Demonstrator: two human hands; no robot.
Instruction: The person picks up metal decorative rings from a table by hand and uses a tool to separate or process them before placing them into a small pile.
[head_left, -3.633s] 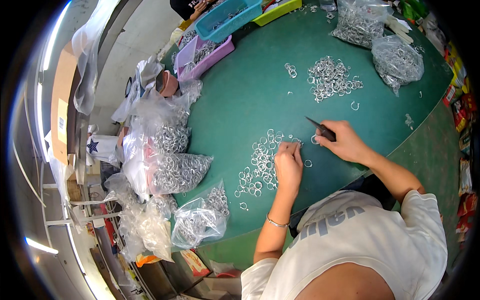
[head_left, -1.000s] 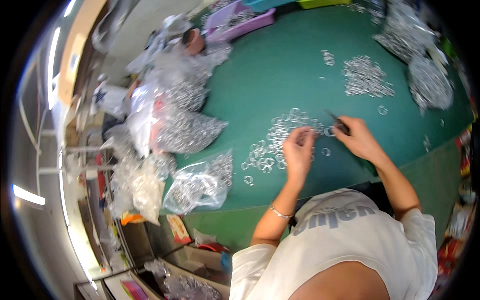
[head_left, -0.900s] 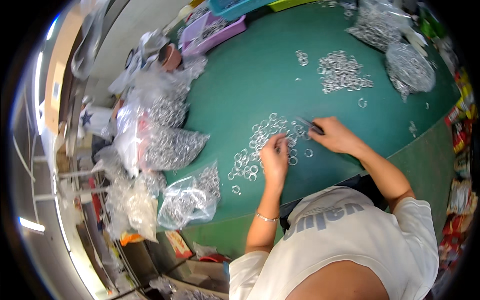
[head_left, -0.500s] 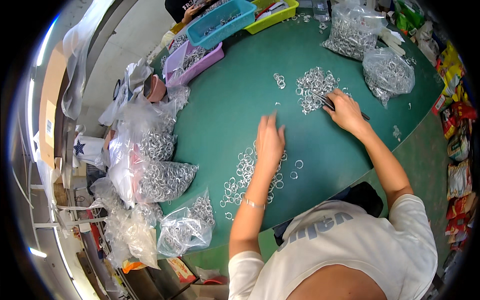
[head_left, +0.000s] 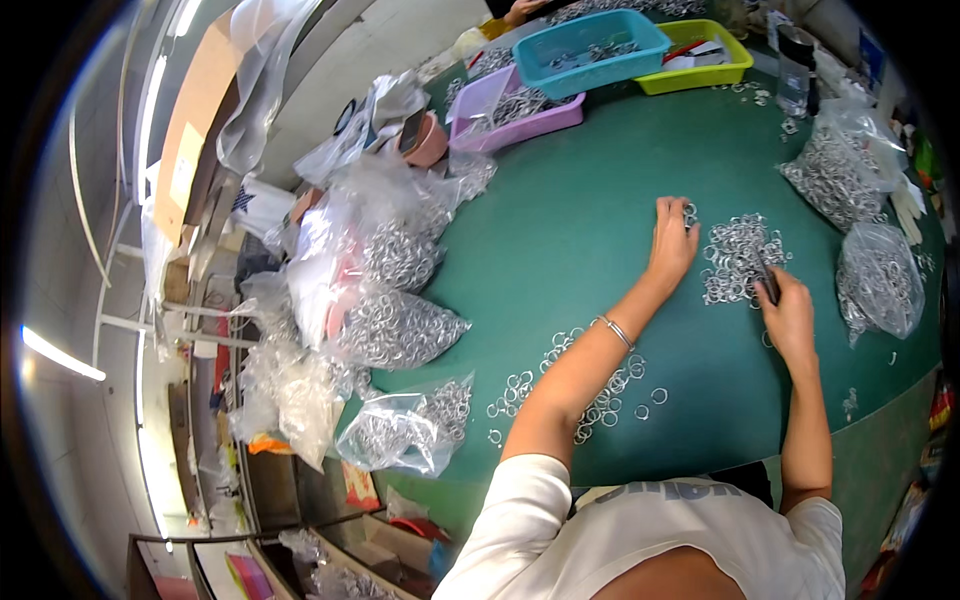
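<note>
On the green table, a dense heap of silver metal rings (head_left: 735, 255) lies in front of my hands. My right hand (head_left: 792, 312) is closed round dark-handled pliers (head_left: 768, 284), whose tip reaches into the heap's right side. Left of the heap, my left hand (head_left: 672, 245) has its fingers and thumb bent round a small cluster of rings (head_left: 690, 214). Beneath and beside my left forearm, looser rings (head_left: 605, 408) are spread on the table, partly hidden by the arm.
Clear bags of rings (head_left: 400, 325) crowd the table's left side; two more bags (head_left: 880, 280) stand at the right. Purple (head_left: 545, 125), blue (head_left: 590, 75) and yellow-green (head_left: 700, 77) trays line the far edge. A bottle (head_left: 793, 85) stands at the far right. Part of another person's hand (head_left: 522, 10) shows beyond.
The view has swung left, so the table appears further right. My left hand has gone from above the loose rings forward to the small cluster beside the heap. My right hand still holds the pliers.
</note>
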